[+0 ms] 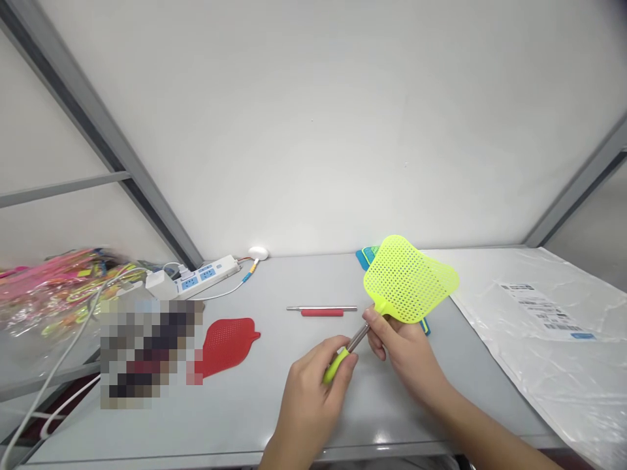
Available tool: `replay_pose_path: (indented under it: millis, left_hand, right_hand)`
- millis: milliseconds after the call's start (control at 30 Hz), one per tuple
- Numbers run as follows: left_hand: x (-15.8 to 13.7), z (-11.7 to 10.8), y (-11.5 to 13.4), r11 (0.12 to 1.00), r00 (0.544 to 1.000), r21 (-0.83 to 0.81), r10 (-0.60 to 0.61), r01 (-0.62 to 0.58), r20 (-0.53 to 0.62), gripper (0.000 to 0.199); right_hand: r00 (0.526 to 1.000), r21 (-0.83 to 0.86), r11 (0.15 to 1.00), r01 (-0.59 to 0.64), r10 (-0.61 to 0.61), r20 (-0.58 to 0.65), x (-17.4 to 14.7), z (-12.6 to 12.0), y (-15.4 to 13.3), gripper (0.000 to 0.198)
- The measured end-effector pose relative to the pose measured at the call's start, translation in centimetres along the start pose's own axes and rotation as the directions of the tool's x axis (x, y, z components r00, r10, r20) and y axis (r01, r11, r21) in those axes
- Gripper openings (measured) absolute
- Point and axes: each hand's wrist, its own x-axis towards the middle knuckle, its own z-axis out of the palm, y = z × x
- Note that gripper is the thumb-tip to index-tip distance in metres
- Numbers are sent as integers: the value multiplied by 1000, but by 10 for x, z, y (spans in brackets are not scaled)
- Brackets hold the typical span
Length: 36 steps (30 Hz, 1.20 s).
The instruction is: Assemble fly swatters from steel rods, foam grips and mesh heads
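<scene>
Both my hands hold a yellow-green fly swatter (406, 281) over the table, its perforated head raised up and to the right. My left hand (318, 385) is closed round the green grip at the lower end of its metal rod. Near the neck, where rod and head join, my right hand (396, 346) pinches the swatter. To the left on the table lies a red swatter head (230, 343). A thin metal rod (321, 308) lies just behind a red grip (322, 313), mid-table. Behind the raised head, a blue and green packet (363, 258) is mostly hidden.
A white power strip (208, 275) with plugs and cables stands at the back left, beside a small white device (258, 252). Plastic-wrapped colourful goods (53, 287) fill the far left. A white plastic package (529, 326) with a label covers the right side. A pixelated patch hides something at left.
</scene>
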Motion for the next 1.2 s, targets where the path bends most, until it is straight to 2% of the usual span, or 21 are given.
replay_pose_path:
  millis: [167,267,400,500,567,667,733,867,1000,1200]
  left_hand:
    - [1,2,-1,993,992,25,116,-115,-46,19]
    - [3,2,4,991,992,56,122,-120,-38,15]
    - [3,0,7,990,994,92,111,-111,-1,18]
    - [3,-5,5,993,997,97,72,-73,18,24]
    - [2,-9,2,996,999,90,31,-29,-23,25]
    - [1,-11,-1,995,998,92,36,-31,-46,21]
    - [0,-9,-3,993,998,102,61,-58,-33,19]
    - [-1,-5,-5,988,995,126,96,-92,-20,19]
    - [-1,-3,-5,981,991,138,137,-137,6,18]
    - [-1,0,-3,977,986,138,164,-163,2,19]
  right_hand:
    - [999,-61,998,7,-5,35,0,-4,-1,37]
    - [998,-104,993,51,-49,26,-1,-4,-2,37]
    - [995,-120,987,102,-101,15,3,-10,-5,37]
    - [989,43,991,127,-123,-88,13,-32,-15,37]
    - [972,141,973,181,-155,-176,19,-53,-24,34]
    - [969,144,972,187,-159,-187,22,-70,-31,26]
    - [985,98,986,136,-123,-123,19,-66,-28,23]
    - [999,92,995,37,-38,16,6,-31,-12,32]
    - [1000,216,976,-11,8,16,1,-7,-4,39]
    - [1000,247,969,-12,13,0,-1,-7,-6,35]
